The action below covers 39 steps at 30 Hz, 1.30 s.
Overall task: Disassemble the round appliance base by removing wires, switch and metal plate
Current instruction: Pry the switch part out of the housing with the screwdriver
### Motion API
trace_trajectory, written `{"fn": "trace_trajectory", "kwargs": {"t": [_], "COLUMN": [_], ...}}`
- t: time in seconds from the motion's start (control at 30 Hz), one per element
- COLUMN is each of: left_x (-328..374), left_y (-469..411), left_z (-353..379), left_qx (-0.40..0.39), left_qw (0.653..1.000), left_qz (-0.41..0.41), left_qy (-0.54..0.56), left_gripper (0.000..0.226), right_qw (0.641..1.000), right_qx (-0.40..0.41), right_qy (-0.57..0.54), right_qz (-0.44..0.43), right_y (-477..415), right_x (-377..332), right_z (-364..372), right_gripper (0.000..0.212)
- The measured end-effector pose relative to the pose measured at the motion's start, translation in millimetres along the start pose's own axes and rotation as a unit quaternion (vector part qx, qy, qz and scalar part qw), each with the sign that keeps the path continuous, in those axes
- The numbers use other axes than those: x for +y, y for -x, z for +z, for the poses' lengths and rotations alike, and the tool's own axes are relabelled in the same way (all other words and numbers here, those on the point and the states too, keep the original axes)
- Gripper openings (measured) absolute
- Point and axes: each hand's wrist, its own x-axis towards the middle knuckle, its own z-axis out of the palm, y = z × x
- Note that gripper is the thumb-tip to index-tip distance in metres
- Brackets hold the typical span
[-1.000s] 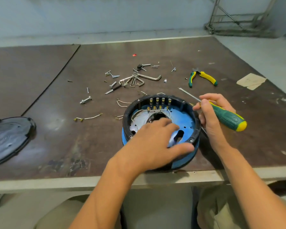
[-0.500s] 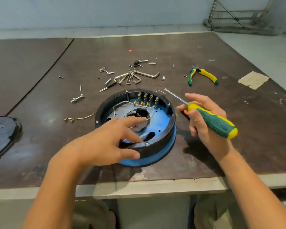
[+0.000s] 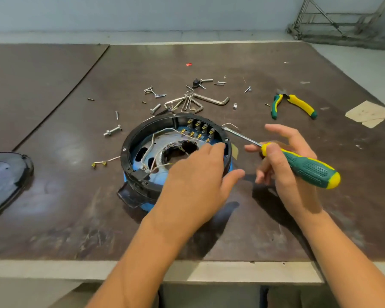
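Lying at the far left, a black lid (image 3: 5, 181) is partly cut off by the picture's edge, well apart from the work. Between it and the task's thing rest a loose wire piece with brass ends (image 3: 102, 162) and a bolt (image 3: 112, 131), with small screws scattered farther back.

The round base (image 3: 142, 127) sits open side up at the middle of the counter (image 3: 65, 207), toward the near edge. It has a black ring over a blue shell. Inside lies the metal plate (image 3: 158, 145), silver with oval holes and a dark opening at its centre. White wires (image 3: 165, 131) loop across the plate from a row of brass terminals (image 3: 200, 127) at the far wall down to the switch (image 3: 141, 175), a black block at the near-left rim. A bunch of hex keys (image 3: 196, 103) lies just behind the base.

The left hand (image 3: 198, 178) covers the base's near-right part, its grip open: fingers straight over the plate, thumb out past the rim. The right hand (image 3: 285, 174) grips the green and yellow screwdriver (image 3: 307, 167) by the handle, forefinger stretched out. The shaft tip is at the base's far-right rim.

Pliers (image 3: 293, 105) and a paper scrap (image 3: 368, 113) lie farther right. Bare counter spreads before the base and to the near left.
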Motion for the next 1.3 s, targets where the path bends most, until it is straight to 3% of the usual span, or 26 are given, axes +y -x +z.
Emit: {"fn": "trace_trajectory", "kwargs": {"t": [0.1, 0.2, 0.37, 0.5, 0.63, 0.7, 0.83, 1.0, 1.17, 1.3], "left_x": [-0.5, -4.8, -23.6, -47.0, -71.8, -69.3, -31.3, -0.9, -8.2, -23.0], "left_y": [-4.4, -3.0, 1.9, 10.3, 13.8, 13.9, 3.9, -1.0, -6.7, -8.7], "left_z": [10.6, 8.3, -16.8, -36.6, -53.3, -54.9, -29.3, 8.6, 9.7, -1.0], "left_qx": [0.014, -0.011, -0.208, -0.289, -0.359, -0.331, -0.144, 0.006, -0.023, -0.103], "left_qw": [1.0, 0.999, 0.958, 0.941, 0.925, 0.934, 0.973, 0.996, 0.995, 0.985], "left_qz": [0.002, 0.006, 0.039, 0.068, 0.026, 0.011, -0.023, -0.07, -0.081, -0.056], "left_qy": [0.019, 0.053, 0.191, 0.16, 0.125, 0.133, 0.178, 0.058, 0.057, 0.125], "left_gripper": [0.032, 0.035, 0.057, 0.066, 0.073, 0.071, 0.075, 0.051, 0.047, 0.056], "right_qw": [0.999, 0.999, 0.997, 0.995, 0.993, 0.992, 0.991, 0.992, 0.991, 0.987], "right_qx": [0.035, 0.047, 0.058, 0.062, 0.054, 0.046, 0.028, 0.013, -0.003, -0.011], "right_qy": [0.012, -0.01, -0.051, -0.082, -0.104, -0.118, -0.125, -0.123, -0.128, -0.155], "right_qz": [0.004, 0.009, 0.014, 0.02, 0.024, 0.029, 0.037, 0.041, 0.047, 0.051], "right_y": [-4.1, -7.6, -11.2, -11.8, -10.0, -9.6, -9.0, -8.5, -8.7, -10.7], "right_x": [2.8, 5.2, 7.3, 6.8, 6.5, 5.7, 4.1, 1.4, -1.9, -5.7], "right_z": [-4.8, -7.8, -12.6, -17.7, -19.2, -17.9, -16.5, -17.7, -19.2, -24.0], "right_gripper": [0.036, 0.029, 0.021, 0.024, 0.025, 0.025, 0.022, 0.018, 0.015, 0.016]}}
